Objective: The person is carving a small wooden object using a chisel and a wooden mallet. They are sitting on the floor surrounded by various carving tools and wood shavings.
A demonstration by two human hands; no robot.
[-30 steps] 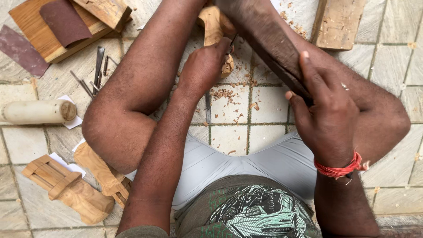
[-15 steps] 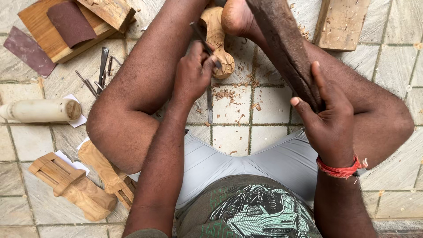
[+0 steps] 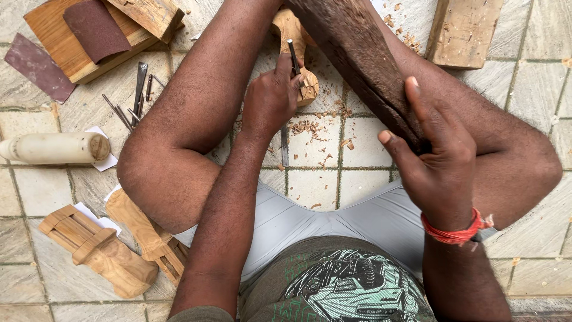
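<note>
Left hand (image 3: 271, 98) closed round a thin chisel (image 3: 293, 56), tip set on the pale wood carving (image 3: 298, 53) – carving lies on the tiled floor (image 3: 310, 188) betw. the legs, partly hidden by the dark mallet. Right hand (image 3: 438, 164) gripping the dark wooden mallet (image 3: 357, 65), thumb and fingers wrapped on its lower end, head raised over the chisel. Wood chips (image 3: 307, 126) scattered just below the carving.

To do well, prob.: keep chisel angle steady, fingers low on the shank and clear of the struck end; short, light taps w/ mallet – deep bites risk splitting the fine detail. Brace carving w/ feet so no slip.

Nearby, left side: loose spare chisels (image 3: 138, 89), sandpaper sheet (image 3: 95, 27) on a wood block (image 3: 56, 45), a cream cylinder (image 3: 53, 147), two more carved pieces (image 3: 101, 253) by the knee. Plank (image 3: 462, 30) top right.
</note>
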